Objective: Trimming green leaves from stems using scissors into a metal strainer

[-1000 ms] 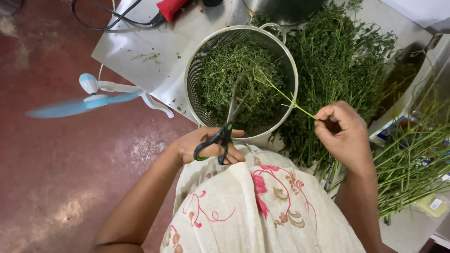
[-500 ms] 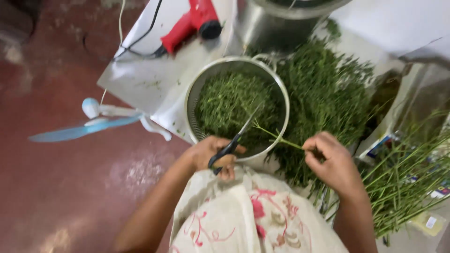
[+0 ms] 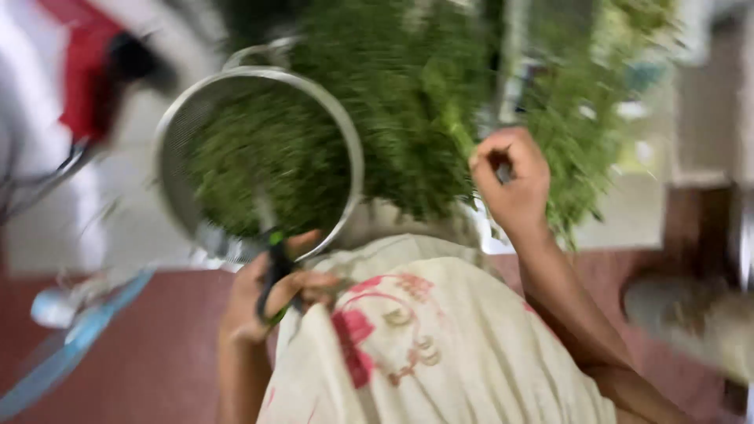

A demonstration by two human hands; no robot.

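Gripping black-handled scissors (image 3: 271, 275) at the near rim of a round metal mesh strainer (image 3: 177, 188) of green herb cuttings (image 3: 259, 161), the left hand (image 3: 259, 302) stays low; right hand (image 3: 510, 180) fisted beside it (contents blurred). Sprigs likely light, limp; best pinched by stems.

It looks like a home kitchen area: a round metal strainer bowl (image 3: 259, 157) full of cut green herbs (image 3: 440, 102) stands above a red floor (image 3: 149, 345), near a small blue-bladed fan (image 3: 71, 330).
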